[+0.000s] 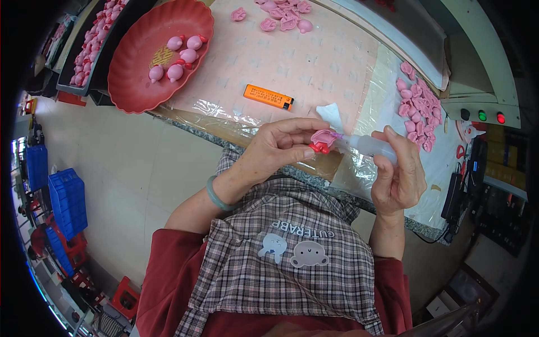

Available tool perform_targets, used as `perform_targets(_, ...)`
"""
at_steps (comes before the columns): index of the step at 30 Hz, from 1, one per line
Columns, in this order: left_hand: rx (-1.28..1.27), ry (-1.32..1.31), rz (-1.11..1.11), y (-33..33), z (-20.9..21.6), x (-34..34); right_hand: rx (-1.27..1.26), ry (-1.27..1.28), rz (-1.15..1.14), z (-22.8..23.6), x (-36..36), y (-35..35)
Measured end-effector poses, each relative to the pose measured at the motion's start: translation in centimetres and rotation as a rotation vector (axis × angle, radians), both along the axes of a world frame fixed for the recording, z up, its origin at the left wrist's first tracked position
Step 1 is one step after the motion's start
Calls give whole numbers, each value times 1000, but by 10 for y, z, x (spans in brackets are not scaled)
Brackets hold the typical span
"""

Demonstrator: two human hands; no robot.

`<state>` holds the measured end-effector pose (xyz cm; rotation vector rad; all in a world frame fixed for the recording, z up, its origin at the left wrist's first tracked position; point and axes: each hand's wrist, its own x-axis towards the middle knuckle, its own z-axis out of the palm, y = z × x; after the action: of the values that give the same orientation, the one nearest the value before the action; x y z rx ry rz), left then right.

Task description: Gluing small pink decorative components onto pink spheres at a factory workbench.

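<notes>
Over table (314, 67), left grip (275, 149) pinches pink piece (323, 139) against syringe (365, 145).

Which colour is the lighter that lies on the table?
The lighter is orange with a black end, seen best in the head view.

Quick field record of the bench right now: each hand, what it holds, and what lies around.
left hand: fingers pinch a small pink toy piece with red feet
right hand: holds a clear syringe-like applicator, tip at the piece
red dish: five finished pink figures inside
orange lighter: lies on the bench, apart from both hands
pink parts pile: beyond the right hand
</notes>
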<state>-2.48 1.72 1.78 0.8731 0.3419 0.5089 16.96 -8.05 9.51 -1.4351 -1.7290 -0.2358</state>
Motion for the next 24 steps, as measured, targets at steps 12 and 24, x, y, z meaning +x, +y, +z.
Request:
perform_targets(12,-28,19,45,1,1,0,28,-99,25,-2,0,0)
perform_targets(24,-18,0,98,1,0,0,16,-107,22,-3,1,2)
